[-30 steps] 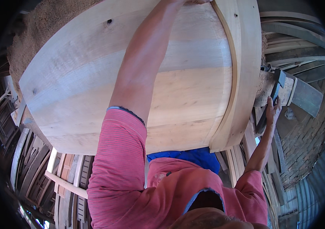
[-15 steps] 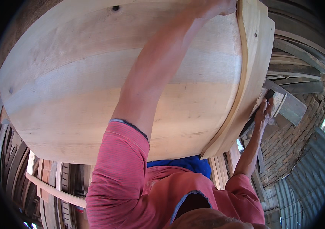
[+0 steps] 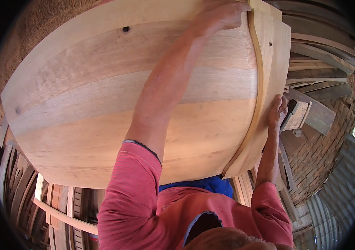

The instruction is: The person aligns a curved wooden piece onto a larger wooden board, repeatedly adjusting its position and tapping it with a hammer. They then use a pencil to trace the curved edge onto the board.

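Observation:
A large pale wooden panel (image 3: 102, 104) of joined boards fills most of the view. A curved wooden strip (image 3: 260, 87) and an outer board (image 3: 277, 54) run along its right side. My left hand (image 3: 221, 16) reaches across the panel and grips its far edge beside the strip. My right hand (image 3: 277, 110) presses against the outer board's right edge, fingers up, and seems to hold a thin dark tool (image 3: 288, 116). A small wooden block (image 3: 297, 116) lies just right of that hand. I wear a pink shirt.
Loose planks and beams (image 3: 319, 83) are stacked to the right, with a brick wall (image 3: 315, 162) and corrugated metal sheet (image 3: 344, 187) below them. Curved wooden slats (image 3: 56, 204) lie at the lower left. Sawdust-covered ground (image 3: 31, 37) shows at the upper left.
My right hand has come in from the planks on the right to the panel's right edge, bringing the dark tool. The panel now sits larger and nearer in view.

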### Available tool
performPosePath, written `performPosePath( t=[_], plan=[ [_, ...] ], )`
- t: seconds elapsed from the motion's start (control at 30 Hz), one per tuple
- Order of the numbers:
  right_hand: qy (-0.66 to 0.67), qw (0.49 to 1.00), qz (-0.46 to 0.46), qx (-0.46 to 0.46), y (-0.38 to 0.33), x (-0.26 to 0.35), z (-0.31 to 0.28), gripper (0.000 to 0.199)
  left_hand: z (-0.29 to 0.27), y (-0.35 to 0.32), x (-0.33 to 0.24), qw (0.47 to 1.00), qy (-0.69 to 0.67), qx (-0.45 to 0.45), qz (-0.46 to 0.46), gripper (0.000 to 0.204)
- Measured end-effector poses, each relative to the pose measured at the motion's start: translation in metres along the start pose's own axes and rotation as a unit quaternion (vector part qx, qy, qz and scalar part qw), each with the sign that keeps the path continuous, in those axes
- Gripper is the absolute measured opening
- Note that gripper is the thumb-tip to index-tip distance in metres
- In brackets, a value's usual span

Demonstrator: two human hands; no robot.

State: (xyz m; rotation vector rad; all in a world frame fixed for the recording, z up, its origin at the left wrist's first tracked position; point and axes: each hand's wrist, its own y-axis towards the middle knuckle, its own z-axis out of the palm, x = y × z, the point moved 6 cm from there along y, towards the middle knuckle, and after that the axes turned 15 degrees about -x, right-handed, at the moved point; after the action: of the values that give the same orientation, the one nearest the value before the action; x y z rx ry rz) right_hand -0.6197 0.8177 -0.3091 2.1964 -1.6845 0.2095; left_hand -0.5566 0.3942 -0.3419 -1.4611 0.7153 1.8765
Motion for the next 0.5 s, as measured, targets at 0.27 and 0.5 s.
performPosePath(
  t=[0.27, 0.5],
  plan=[
    [-0.012, 0.999, 0.011, -0.037, -0.002, -0.005, -0.002, 0.04, 0.04, 0.005, -0.035, 0.779, 0.588, 0.13, 0.171, 0.048],
    [-0.044, 0.999, 0.027, -0.009, -0.002, 0.0, 0.0, 0.047, 0.058, -0.057, -0.023, 0.719, 0.619, 0.051, 0.312, 0.063]
  ],
)
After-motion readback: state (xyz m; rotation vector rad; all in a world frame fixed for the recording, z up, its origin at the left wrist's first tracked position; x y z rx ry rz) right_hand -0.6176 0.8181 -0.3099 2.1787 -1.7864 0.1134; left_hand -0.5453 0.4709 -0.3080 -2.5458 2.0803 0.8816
